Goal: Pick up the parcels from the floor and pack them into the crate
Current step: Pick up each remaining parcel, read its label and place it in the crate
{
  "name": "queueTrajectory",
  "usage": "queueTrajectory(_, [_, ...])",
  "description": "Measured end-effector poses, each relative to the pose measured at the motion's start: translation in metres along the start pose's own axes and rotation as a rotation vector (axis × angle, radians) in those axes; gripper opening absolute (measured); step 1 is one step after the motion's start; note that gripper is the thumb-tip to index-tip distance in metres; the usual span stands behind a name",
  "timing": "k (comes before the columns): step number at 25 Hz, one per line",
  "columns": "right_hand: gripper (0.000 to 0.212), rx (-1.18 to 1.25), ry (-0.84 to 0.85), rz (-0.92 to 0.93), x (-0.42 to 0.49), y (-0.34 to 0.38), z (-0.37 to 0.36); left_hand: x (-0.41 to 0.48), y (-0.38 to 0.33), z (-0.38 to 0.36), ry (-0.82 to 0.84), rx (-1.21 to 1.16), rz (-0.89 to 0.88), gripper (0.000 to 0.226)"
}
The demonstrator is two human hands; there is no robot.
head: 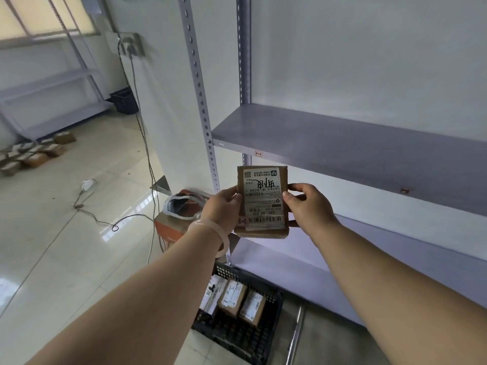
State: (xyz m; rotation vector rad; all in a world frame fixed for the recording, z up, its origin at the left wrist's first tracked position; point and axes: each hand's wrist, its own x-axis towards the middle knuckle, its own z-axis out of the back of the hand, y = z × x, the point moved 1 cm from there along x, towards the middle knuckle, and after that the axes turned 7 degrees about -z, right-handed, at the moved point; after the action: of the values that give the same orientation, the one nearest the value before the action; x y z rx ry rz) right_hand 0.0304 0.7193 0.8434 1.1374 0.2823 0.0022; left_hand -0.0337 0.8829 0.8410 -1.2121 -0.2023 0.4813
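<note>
Above the black crate, my left hand and right hand pinch the side edges of a brown labelled parcel, thumbs on its face, holding it upright over the packed parcels lying inside the crate, with loose parcels on the floor far left of it.

Glossy pale tile floor, white wall, grey metal shelving, bright window at left.

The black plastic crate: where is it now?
The black plastic crate stands on the floor at bottom centre of the head view, below the brown cardboard parcel, beside the grey metal shelving.
</note>
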Motion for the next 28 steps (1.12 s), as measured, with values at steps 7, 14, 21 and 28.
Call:
queueTrajectory(7, [0.033, -0.003, -0.087, -0.193, 0.041, -0.037, -0.075, 0.070, 0.075, 0.014, 0.199, 0.004, 0.078, 0.034])
queueTrajectory(14, [0.030, -0.019, -0.228, -0.452, 0.061, -0.110, -0.169, 0.130, 0.189, 0.019, 0.431, 0.068, 0.184, 0.033])
queueTrajectory(21, [0.028, -0.070, -0.261, -0.649, 0.081, -0.271, -0.209, 0.126, 0.342, -0.059, 0.557, 0.115, 0.340, 0.031])
queueTrajectory(28, [0.018, -0.147, -0.113, -0.719, 0.077, -0.450, -0.293, 0.075, 0.524, -0.104, 0.455, 0.012, 0.693, 0.071])
